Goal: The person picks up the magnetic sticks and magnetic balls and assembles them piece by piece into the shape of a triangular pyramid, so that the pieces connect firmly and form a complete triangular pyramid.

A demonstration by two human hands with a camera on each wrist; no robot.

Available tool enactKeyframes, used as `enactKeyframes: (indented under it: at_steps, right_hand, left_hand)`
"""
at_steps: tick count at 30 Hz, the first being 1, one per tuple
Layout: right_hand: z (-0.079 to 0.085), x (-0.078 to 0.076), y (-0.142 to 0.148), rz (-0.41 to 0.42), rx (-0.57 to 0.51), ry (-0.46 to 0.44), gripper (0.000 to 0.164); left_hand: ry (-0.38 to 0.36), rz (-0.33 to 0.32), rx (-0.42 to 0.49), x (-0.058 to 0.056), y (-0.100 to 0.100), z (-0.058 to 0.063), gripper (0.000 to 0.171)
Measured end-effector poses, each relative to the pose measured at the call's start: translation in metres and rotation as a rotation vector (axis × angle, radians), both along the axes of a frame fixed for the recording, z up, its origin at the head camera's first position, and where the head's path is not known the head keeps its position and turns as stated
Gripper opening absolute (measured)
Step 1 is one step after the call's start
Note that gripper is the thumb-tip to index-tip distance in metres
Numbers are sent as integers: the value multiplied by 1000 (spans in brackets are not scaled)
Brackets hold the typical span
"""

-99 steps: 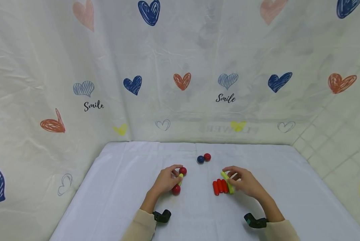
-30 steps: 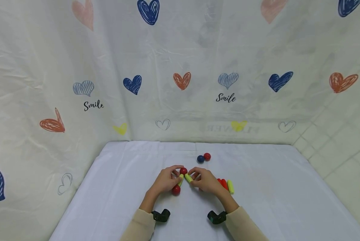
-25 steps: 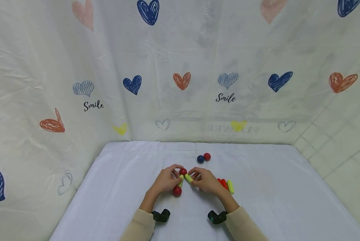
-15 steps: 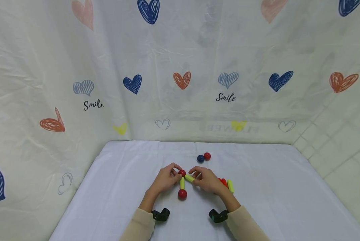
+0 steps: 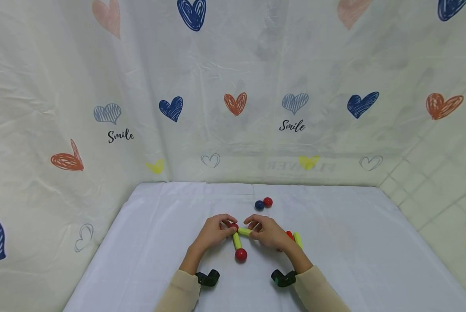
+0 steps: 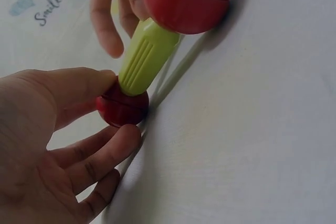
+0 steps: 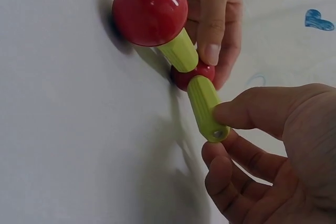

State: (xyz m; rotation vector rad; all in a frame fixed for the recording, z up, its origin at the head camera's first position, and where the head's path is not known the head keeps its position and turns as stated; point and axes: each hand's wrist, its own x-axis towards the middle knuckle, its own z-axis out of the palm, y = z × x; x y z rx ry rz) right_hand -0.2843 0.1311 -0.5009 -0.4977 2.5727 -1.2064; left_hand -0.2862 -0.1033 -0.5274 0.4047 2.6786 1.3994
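My left hand (image 5: 211,232) pinches a small red ball (image 6: 122,109) between thumb and fingers. From that ball a yellow-green ribbed rod (image 5: 237,241) runs toward the near side, ending at a second red ball (image 5: 241,255) on the table. Opposite, my right hand (image 5: 271,235) pinches another yellow-green rod (image 7: 203,103) near its outer end, where a silvery tip shows. This rod's inner end meets the ball in my left hand, so the two rods form an angle there. In the head view, left fingers partly cover that ball.
Beyond the hands, a dark blue ball (image 5: 259,205) and a red ball (image 5: 268,202) sit side by side. Red rods (image 5: 290,235) and one yellow-green rod (image 5: 298,239) lie right of my right hand, partly hidden by it. A white cloth (image 5: 170,216) covers the table.
My right hand has brought a yellow-green rod from the right-hand group to the left-hand ball. The joined piece has swung, its near ball moving right and closer, and my left fingers now hold the far ball.
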Motion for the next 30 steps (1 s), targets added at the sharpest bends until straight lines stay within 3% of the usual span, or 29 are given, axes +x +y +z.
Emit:
enactKeyframes:
  at_steps: [7,15,22,30]
  right_hand:
    - [6,-2,11,-60,-39,28,28]
    - [15,-10,35,-157,-50,35,29]
    - [21,-14,60,-200,-91,39,33]
    - [25,-25,76,-223,-150,25,39]
  left_hand:
    - [3,-1,-17,-1,-1,1,17]
    - [11,57,-54,-1,-5,2,14]
    - [-7,104,-44,-1,-11,5,17]
    - [-30,102,-38,-2,-15,6,18]
